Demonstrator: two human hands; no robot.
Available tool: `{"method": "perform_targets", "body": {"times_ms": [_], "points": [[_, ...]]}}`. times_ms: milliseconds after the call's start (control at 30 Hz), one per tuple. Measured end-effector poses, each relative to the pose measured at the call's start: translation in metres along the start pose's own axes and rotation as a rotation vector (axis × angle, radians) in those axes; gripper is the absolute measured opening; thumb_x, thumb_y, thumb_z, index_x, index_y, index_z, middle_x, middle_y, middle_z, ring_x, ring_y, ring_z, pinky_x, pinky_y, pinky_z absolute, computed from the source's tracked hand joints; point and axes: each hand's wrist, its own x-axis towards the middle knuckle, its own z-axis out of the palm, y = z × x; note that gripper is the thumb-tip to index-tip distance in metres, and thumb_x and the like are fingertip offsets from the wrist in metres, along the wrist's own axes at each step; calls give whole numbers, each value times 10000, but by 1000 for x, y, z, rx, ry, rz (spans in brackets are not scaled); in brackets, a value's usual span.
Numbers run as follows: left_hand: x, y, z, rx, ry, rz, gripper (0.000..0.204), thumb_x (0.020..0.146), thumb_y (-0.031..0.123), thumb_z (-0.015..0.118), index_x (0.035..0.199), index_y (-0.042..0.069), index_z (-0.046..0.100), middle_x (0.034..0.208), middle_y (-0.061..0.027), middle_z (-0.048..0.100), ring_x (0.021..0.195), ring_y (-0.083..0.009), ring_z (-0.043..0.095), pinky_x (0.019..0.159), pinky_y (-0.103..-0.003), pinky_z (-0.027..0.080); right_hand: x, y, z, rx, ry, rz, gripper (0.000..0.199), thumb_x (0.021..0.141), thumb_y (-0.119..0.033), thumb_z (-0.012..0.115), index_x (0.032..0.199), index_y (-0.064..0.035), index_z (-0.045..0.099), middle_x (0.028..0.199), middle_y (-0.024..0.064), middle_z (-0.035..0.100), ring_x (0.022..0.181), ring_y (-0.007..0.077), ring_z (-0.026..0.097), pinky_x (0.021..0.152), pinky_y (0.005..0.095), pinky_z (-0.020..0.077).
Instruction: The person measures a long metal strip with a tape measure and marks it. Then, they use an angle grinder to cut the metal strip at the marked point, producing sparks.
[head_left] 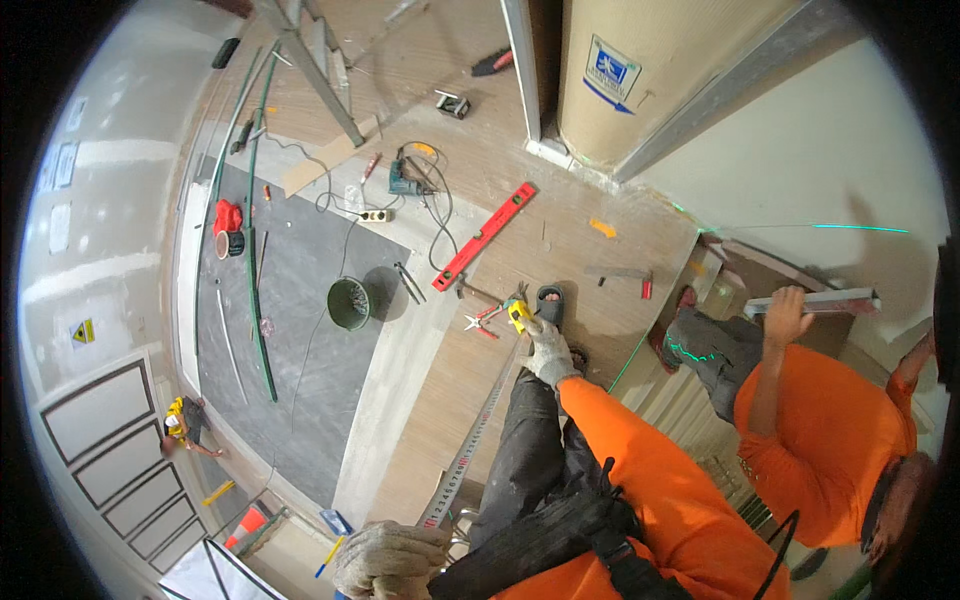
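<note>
The red spirit level (485, 237) lies slantwise on the wood-look floor (562, 262), and the yellow tape measure (519, 314) is just below its lower end in the view, a little to the right. The gloved right hand (547, 354) has its grip closed around the tape measure's case, fingers wrapped on it. From the case the metal tape blade (462, 465) runs away from the spirit level, toward the person's left; its long axis leans the same way as the level's but stands steeper in the view. The low-numbered end of the blade comes out right beside the gloved left hand (390, 562), which is well apart from the level, at the lower edge. That hand's fingers are curled, yet I cannot tell whether its grip pinches the blade or only rests near it. So the right hand is nearer the case and the level, the left nearer the blade's end.

Close below the level's lower end lie a hammer (480, 292) and red-handled pliers (483, 322); black-handled pincers (409, 283) lie just left of that end, with a green bucket (349, 303) farther left. Well to the level's right, a co-worker in an orange shirt (825, 440) holds a metal channel (845, 301).
</note>
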Motion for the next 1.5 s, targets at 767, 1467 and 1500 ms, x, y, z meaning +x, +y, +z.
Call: {"method": "perform_targets", "body": {"times_ms": [767,1467,1500], "points": [[-225,138,-226,-84,424,705,387,1017,267,569,703,49,513,470,-77,443,314,-218,423,290,-369,427,-254,-155,23,-86,-373,-642,504,782,-308,835,1233,-161,664,1143,138,673,1113,355,641,978,470,502],[-271,-179,-519,372,644,-224,199,1041,186,578,1036,3,655,935,-163,669,847,-287,655,774,-405,518,-258,-569,155,42,-672,-659,586,880,-436,789,1327,-95,625,1241,160,685,1144,331,671,972,431,538],[-268,-213,-509,415,608,-228,235,1042,219,578,1038,-2,656,962,-171,678,873,-301,669,796,-410,521,-256,-583,152,37,-687,-695,597,884,-459,779,1327,-90,624,1244,162,685,1149,331,668,978,433,534]]}}
